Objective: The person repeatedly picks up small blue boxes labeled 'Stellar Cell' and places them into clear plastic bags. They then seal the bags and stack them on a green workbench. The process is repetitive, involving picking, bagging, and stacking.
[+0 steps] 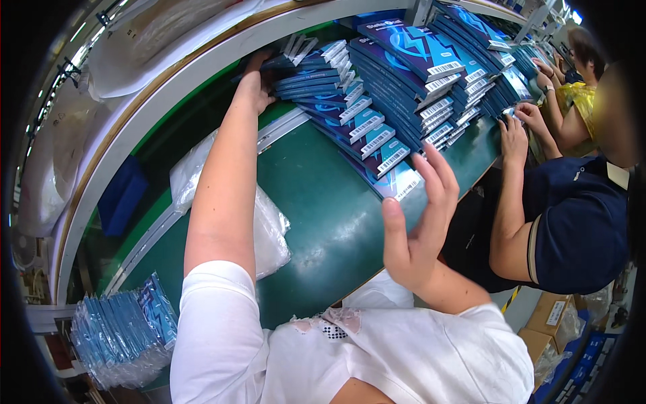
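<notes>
My left hand reaches to the far side of the table, at the left end of a fanned row of flat blue boxes. Its thumb and fingers are spread apart against that end; the fingertips are in shadow and partly hidden. My right hand is raised over the table's right edge, open and holding nothing, fingers spread. Just beyond it lies the nearest box of the row, a white barcode label on its edge. Higher stacks of the same boxes stand behind and to the right.
Clear plastic bags lie on the green table under my left arm. Bagged blue packs stand at lower left. A white-edged shelf curves over the left side. At right, a co-worker in a dark shirt handles a box; cartons are below.
</notes>
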Available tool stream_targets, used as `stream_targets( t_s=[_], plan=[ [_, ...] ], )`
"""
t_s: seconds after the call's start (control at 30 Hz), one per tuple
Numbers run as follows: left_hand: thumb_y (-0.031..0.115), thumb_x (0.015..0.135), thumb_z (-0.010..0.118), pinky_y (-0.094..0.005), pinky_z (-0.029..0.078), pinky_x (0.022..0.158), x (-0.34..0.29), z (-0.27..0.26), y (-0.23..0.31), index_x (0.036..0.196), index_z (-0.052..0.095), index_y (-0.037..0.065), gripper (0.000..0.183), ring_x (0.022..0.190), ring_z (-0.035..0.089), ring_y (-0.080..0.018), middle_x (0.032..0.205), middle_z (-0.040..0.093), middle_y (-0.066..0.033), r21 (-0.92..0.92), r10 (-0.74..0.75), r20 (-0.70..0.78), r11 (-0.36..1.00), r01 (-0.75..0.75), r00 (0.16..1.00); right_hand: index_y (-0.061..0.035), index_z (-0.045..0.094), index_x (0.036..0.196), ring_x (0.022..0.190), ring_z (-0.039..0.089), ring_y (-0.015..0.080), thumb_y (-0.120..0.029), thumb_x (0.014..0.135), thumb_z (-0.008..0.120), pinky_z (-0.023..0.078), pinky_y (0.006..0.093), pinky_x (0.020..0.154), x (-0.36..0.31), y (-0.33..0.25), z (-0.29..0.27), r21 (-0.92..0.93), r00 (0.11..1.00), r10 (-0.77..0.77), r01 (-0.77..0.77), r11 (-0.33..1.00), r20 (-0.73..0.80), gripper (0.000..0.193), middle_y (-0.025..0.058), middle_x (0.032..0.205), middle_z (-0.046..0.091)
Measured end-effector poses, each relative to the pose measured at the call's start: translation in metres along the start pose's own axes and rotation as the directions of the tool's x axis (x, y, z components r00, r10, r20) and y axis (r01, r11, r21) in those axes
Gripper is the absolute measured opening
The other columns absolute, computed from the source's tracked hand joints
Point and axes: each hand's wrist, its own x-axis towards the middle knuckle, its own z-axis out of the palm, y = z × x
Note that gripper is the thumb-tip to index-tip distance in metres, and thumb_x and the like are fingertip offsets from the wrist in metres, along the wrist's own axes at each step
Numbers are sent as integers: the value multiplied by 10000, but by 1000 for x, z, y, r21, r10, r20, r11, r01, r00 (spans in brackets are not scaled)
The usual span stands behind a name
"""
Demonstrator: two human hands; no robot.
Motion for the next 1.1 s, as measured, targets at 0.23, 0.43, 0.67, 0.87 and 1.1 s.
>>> stream_targets(
  t_s=[0.23, 0.43, 0.67, 0.87, 1.1],
  plan=[
    [506, 768, 564, -520, 277, 1010, 18, -4, -2, 1074, 610, 129, 487, 1054, 524, -277, 1043, 634, -94, 37, -14, -37, 999, 15, 999, 85, 400, 1263, 1193, 391, 443, -113, 893, 471, 279, 443, 1044, 94, 25, 134, 43, 984, 176, -177, 983, 25, 426, 323, 1271, 403],
    [487, 834, 509, -493, 386, 899, 17, -4, -2, 1115, 586, 166, 434, 989, 569, -249, 1032, 648, -62, 44, 9, 40, 999, -11, 999, 130, 521, 978, 986, 505, 457, -119, 766, 555, 431, 463, 883, 178, 54, 175, -321, 978, 184, -207, 924, -102, 328, 312, 1045, 530],
    [479, 810, 544, -461, 383, 886, 8, -5, 2, 1171, 563, 177, 471, 970, 555, -260, 1023, 633, -98, 59, 4, 61, 998, -8, 998, 143, 510, 954, 936, 518, 461, -62, 758, 486, 419, 487, 886, 165, 52, 161, -271, 997, 71, -76, 960, -30, 284, 322, 999, 541],
    [476, 799, 559, -478, 376, 894, 6, -4, 3, 1163, 560, 163, 480, 997, 538, -286, 1031, 619, -113, 52, 30, 53, 998, -33, 998, 169, 325, 1265, 1204, 346, 478, -35, 812, 477, 258, 482, 1048, 110, 29, 165, -92, 985, 175, -173, 981, 7, 520, 368, 1285, 352],
    [502, 775, 580, -464, 363, 896, 10, -4, 4, 1120, 578, 173, 476, 1008, 523, -274, 1029, 612, -99, 67, -5, 46, 998, 2, 999, 187, 281, 1280, 1223, 313, 487, -70, 828, 510, 231, 493, 1060, 107, 53, 170, -215, 947, 321, -311, 926, 11, 568, 382, 1294, 316]
  ],
)
